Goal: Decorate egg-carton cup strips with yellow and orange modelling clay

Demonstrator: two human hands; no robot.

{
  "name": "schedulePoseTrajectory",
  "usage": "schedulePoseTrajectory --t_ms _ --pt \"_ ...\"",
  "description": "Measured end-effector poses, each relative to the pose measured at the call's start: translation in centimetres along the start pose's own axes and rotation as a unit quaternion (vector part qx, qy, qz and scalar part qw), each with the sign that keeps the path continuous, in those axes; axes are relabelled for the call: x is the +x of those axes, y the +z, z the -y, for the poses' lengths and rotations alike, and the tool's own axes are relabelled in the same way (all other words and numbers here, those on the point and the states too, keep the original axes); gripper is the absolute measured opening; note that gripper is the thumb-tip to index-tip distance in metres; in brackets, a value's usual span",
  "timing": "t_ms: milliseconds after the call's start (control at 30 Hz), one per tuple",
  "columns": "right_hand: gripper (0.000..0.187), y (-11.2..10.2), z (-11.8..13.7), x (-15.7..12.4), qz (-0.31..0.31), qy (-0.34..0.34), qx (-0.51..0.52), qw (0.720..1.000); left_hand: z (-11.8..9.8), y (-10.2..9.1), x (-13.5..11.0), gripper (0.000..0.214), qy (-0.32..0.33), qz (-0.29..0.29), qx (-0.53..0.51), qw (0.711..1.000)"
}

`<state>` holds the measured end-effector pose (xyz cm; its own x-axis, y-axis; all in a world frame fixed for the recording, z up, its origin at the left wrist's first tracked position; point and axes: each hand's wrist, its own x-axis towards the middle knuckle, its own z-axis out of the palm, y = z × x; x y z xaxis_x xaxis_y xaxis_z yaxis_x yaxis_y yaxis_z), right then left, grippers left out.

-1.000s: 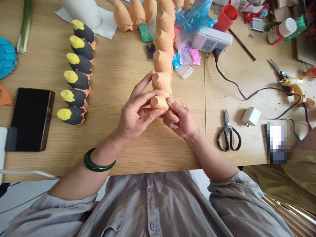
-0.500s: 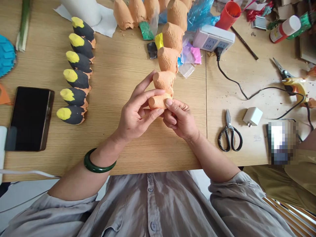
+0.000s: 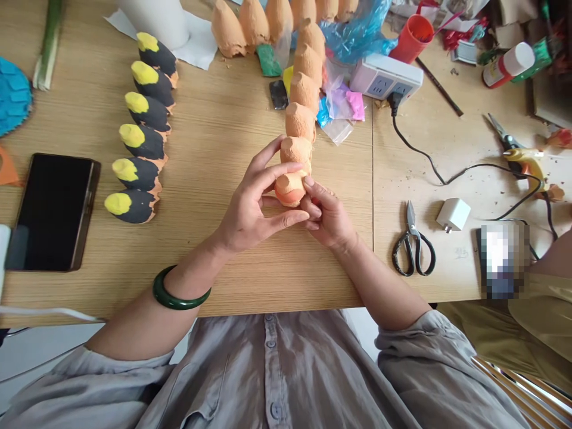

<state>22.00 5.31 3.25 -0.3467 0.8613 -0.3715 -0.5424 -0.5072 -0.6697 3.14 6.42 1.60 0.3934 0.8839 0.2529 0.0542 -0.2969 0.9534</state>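
A chain of orange egg-carton cones (image 3: 300, 119) runs from the table's middle toward the far edge. Both hands grip its near end. My left hand (image 3: 252, 205) pinches the nearest cone with thumb and fingers. My right hand (image 3: 325, 215) holds that same cone from the right and below, fingers curled. A green bangle (image 3: 176, 292) sits on my left wrist.
A row of black cones with yellow tips (image 3: 140, 134) lies at the left, a dark phone (image 3: 49, 211) beside it. Scissors (image 3: 413, 247), a white plug (image 3: 453, 214), a power strip (image 3: 386, 76), a glue gun (image 3: 525, 158) and a red cup (image 3: 412, 37) occupy the right. More orange cones (image 3: 254, 24) stand at the back.
The far end of the cone chain swung right, then back left and straighter. The nearest cone turned in my fingers. Both hands stayed in about the same place.
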Motion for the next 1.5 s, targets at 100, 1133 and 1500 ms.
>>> schedulePoseTrajectory --t_ms 100,1133,1500 --pt "0.065 -0.3 0.4 0.1 0.012 0.013 0.020 1.000 0.2 -0.2 -0.1 0.070 0.028 -0.008 0.015 0.999" --pt "0.060 -2.7 0.9 0.0 0.113 0.162 0.104 0.975 -1.0 -2.9 1.5 0.047 0.237 0.070 0.123 0.961" --pt "0.063 -3.7 1.2 0.6 0.113 0.212 0.058 0.969 -2.4 -1.7 1.0 0.038 0.178 0.061 0.014 0.982"
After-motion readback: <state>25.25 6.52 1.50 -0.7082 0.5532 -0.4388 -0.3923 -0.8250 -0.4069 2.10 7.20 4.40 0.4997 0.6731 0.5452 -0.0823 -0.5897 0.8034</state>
